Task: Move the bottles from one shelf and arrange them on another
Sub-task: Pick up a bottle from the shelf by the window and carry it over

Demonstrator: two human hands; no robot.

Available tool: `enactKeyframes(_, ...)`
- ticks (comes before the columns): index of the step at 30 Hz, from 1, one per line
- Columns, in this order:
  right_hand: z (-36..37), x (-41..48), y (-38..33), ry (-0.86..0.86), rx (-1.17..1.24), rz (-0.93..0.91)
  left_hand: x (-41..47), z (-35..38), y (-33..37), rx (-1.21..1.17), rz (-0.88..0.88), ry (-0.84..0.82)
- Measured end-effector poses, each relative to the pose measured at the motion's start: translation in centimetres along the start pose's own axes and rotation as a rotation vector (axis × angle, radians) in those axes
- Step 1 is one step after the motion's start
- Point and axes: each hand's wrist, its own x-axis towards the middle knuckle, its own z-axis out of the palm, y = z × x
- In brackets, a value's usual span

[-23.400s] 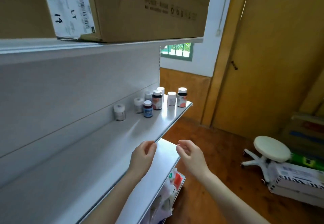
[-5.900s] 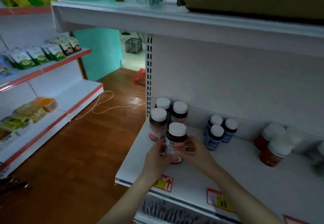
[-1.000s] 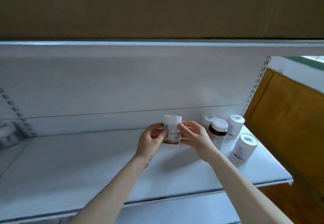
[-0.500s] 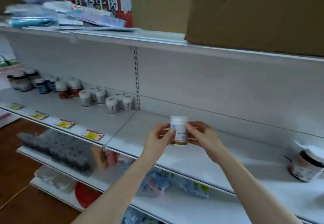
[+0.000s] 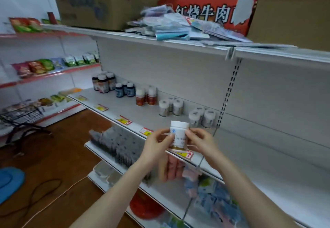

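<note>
A white bottle [image 5: 179, 134] with a white cap and a pale label is held upright in the air between both hands. My left hand [image 5: 156, 143] grips its left side and my right hand [image 5: 200, 141] its right side, in front of the middle shelf's edge. On the left shelf [image 5: 114, 106] stand groups of bottles: dark ones [image 5: 103, 83], blue ones [image 5: 125, 89], red ones [image 5: 146, 96], white ones [image 5: 170, 105] and white ones [image 5: 202, 116] nearest my hands. The shelf section [image 5: 267, 149] to the right of the upright post is bare where it shows.
The top shelf carries cardboard boxes [image 5: 100, 0], a red carton [image 5: 210, 13] and loose packets [image 5: 171, 29]. Snack bags [image 5: 35, 67] fill red-edged shelves at far left. A wire basket [image 5: 21, 115], a blue object [image 5: 9, 181] and a cable [image 5: 44, 192] are on the wooden floor. Packets fill the lower shelf [image 5: 207, 197].
My view has swung left along the shelving, and both hands have carried the white bottle with it. The arranged groups of bottles on the left shelf are now closer.
</note>
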Motion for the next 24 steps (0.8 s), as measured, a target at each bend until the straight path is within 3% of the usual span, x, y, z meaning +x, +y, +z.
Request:
enactKeyframes(16,6.4,15.6,1.5,-0.036,-0.232,0.016,16.6,-6.8,-6.9,0.098,-0.077,-0.026)
enactKeyframes(24,5.9,19.4,2.6,0.093,-0.207,0.095,22.7,-5.0,-9.6,0.215,-0.111,-0.142)
